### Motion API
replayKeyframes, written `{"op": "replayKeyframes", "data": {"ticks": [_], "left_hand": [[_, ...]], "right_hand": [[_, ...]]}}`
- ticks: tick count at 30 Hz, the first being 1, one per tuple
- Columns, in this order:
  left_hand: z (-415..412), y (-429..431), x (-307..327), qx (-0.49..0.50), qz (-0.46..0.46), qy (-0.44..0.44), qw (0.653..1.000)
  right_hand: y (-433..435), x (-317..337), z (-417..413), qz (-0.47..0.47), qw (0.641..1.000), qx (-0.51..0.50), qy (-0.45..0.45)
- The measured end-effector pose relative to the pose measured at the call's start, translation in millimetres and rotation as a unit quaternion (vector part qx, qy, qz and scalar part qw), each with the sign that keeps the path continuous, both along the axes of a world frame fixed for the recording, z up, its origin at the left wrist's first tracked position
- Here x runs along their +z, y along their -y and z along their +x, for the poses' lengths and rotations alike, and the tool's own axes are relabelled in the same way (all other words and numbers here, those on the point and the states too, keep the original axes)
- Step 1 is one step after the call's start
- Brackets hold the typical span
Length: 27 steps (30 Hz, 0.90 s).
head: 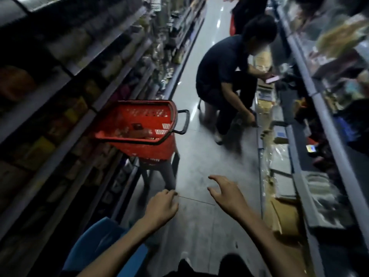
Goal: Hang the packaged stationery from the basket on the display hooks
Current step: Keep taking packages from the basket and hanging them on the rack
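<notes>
A red plastic basket [139, 144] sits on a grey stool at the left of the aisle, with a few blurred packaged items [137, 130] inside. My left hand [161, 206] hovers below the basket with its fingers curled and nothing visible in it. My right hand [227, 194] is beside it over the floor, fingers spread and empty. Both hands are apart from the basket. The whole view is blurred by motion, and I cannot make out display hooks.
Stocked shelves [65, 92] line the left side and more shelving [311, 108] the right. A person in dark clothes [223, 76] crouches in the aisle ahead, holding a phone. A blue stool [93, 242] is at my lower left. Grey floor [199, 160] lies between.
</notes>
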<state>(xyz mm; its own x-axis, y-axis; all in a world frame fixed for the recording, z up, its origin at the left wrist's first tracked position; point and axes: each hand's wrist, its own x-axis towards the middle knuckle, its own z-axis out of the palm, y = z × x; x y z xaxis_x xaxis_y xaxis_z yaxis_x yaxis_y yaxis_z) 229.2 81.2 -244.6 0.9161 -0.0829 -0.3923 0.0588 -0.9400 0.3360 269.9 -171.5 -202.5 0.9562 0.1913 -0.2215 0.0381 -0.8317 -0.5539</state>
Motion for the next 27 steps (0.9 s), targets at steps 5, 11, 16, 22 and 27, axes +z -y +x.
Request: {"op": "replayKeyframes", "data": {"ticks": [5,11,16,22,27], "left_hand": [[81.8,-43.7,-16.0,0.052,0.038,0.023,0.998],[204.6,-64.3,-38.0,0.089,0.1,0.072,0.988],[269.1,-62.6,-59.6,0.125,0.141,0.006,0.982],[287.1,-66.4,-85.8,0.131,0.151,0.021,0.98],[283.5,-84.8,-99.1,0.1,0.111,0.033,0.988]], "right_hand": [[-40.8,-14.3,59.1,-0.002,0.998,0.062,-0.024],[-69.8,-35.0,149.2,-0.005,0.993,0.114,-0.043],[-80.9,-58.8,220.8,-0.004,0.986,0.161,-0.047],[-122.4,-71.9,314.1,-0.03,0.963,0.255,0.08],[-179.5,-84.8,377.8,-0.055,0.916,0.369,0.148]]}}
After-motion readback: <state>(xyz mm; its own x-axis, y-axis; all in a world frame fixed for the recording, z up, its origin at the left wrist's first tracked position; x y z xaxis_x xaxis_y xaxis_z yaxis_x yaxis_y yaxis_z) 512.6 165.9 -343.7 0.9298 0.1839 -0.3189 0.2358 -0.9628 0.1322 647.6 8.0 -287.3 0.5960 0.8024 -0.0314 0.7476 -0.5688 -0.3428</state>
